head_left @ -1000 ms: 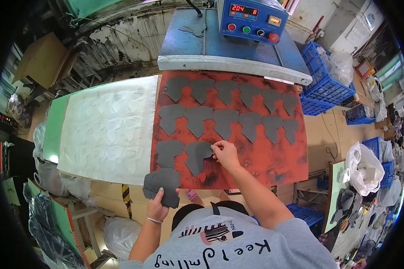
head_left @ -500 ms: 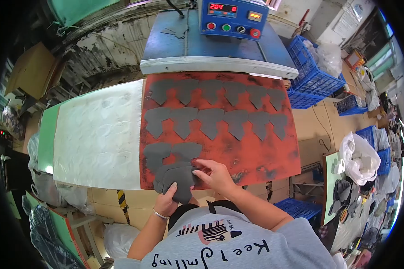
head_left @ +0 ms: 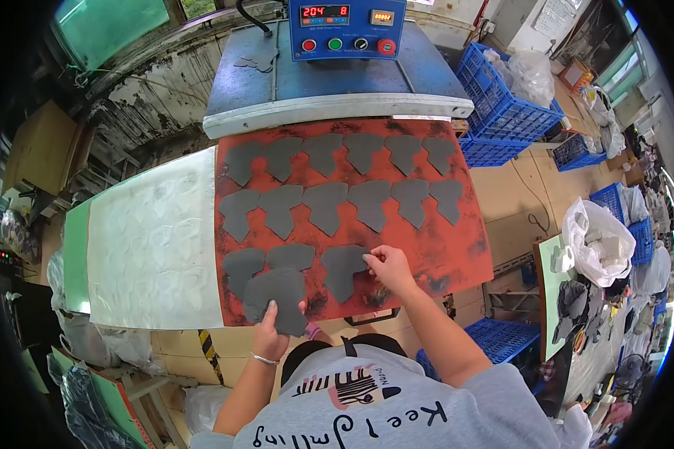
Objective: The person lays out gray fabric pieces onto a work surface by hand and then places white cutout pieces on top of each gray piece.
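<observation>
My left hand (head_left: 270, 338) grips a stack of dark grey cut pieces (head_left: 275, 299), thumb on top, over the front edge of the red board (head_left: 457, 258). Between the fingertips of my right hand (head_left: 391, 268) is the right edge of a single dark grey piece (head_left: 342, 271). That piece lies on or just above the board; I cannot tell which. Two rows of similar grey pieces (head_left: 324, 207) lie flat behind it. Two more pieces (head_left: 290, 257) are at the left of the front row, partly covered by the stack.
A blue machine (head_left: 329, 82) with a control box (head_left: 348, 34) stands behind the board. To the left lies a whitish sheet (head_left: 153, 247) with faint raised shapes. Blue crates (head_left: 502, 105) are stacked at the right, and a white plastic bag (head_left: 597, 239) sits on the right-hand bench.
My right hand has moved right from the stack with one grey piece, bringing it beside the front-row pieces. My left hand still holds the stack. The camera view has shifted slightly.
</observation>
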{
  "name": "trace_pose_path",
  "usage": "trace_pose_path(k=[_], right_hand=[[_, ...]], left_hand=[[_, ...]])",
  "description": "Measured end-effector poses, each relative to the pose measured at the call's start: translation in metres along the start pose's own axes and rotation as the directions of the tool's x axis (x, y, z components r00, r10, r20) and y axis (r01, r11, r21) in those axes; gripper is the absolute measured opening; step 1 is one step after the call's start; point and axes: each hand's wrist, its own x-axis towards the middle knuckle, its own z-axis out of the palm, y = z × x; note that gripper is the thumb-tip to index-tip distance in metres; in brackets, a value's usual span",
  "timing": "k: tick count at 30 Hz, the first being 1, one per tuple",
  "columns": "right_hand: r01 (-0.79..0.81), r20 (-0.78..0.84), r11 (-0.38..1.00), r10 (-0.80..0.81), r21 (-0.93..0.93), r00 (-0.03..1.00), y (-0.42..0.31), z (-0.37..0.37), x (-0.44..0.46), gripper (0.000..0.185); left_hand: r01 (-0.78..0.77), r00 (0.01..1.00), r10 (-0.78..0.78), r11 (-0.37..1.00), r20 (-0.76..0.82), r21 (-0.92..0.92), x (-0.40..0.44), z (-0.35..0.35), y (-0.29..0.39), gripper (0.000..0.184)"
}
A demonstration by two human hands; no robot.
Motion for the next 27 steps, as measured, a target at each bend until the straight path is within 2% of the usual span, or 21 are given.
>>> trace_pose_path(k=[3,9,13,15,16,18,21,22,24,25,27], right_hand=[[-0.014,-0.033,0.999,0.012,-0.041,0.999,0.007,0.002,0.012,0.019],[-0.083,0.001,0.995,0.084,-0.058,0.997,-0.005,0.007,0.018,0.021],[-0.053,-0.022,0.994,0.051,-0.091,0.998,-0.01,0.008,0.012,0.026],[0.143,-0.104,0.925,-0.19,-0.353,0.976,-0.019,0.005,-0.002,0.032],[0.141,-0.104,0.924,-0.189,-0.355,0.976,-0.023,0.007,-0.011,0.032],[0.157,0.173,0.987,-0.159,0.024,0.972,-0.027,0.018,-0.03,0.038],[0.18,0.239,0.98,-0.194,0.08,0.951,-0.023,0.033,-0.047,0.039],[0.181,0.226,0.98,-0.194,0.077,0.955,-0.022,0.033,-0.049,0.039],[0.047,0.149,0.989,-0.068,0.139,0.987,-0.02,0.029,-0.051,0.033],[0.045,0.137,0.989,-0.065,0.14,0.989,-0.019,0.024,-0.052,0.033],[-0.025,0.102,0.985,0.008,0.169,0.995,-0.019,0.013,-0.054,0.022]], left_hand=[[0.006,1.0,-0.006,1.0,-0.026,0.013,-0.005,-0.012,-0.003,0.036],[0.015,1.0,-0.015,1.0,-0.018,0.009,-0.012,-0.01,-0.005,0.036],[0.011,1.0,-0.012,1.0,0.028,0.012,-0.014,-0.001,-0.005,0.038],[0.032,0.998,-0.032,0.999,0.052,0.01,-0.011,0.0,-0.008,0.039],[0.033,0.998,-0.034,0.999,0.052,0.009,-0.011,0.007,-0.008,0.039],[0.082,0.992,-0.085,0.996,0.095,0.033,-0.01,0.024,-0.007,0.038],[0.089,0.976,-0.107,0.991,0.189,0.098,0.0,0.037,-0.013,0.037],[0.095,0.973,-0.114,0.99,0.201,0.1,0.003,0.04,-0.015,0.037],[0.065,0.972,-0.094,0.988,0.214,0.138,0.008,0.044,-0.019,0.036],[0.073,0.97,-0.103,0.987,0.222,0.142,0.01,0.046,-0.021,0.036],[0.065,0.988,-0.095,0.972,0.124,0.227,0.014,0.048,-0.024,0.034]])
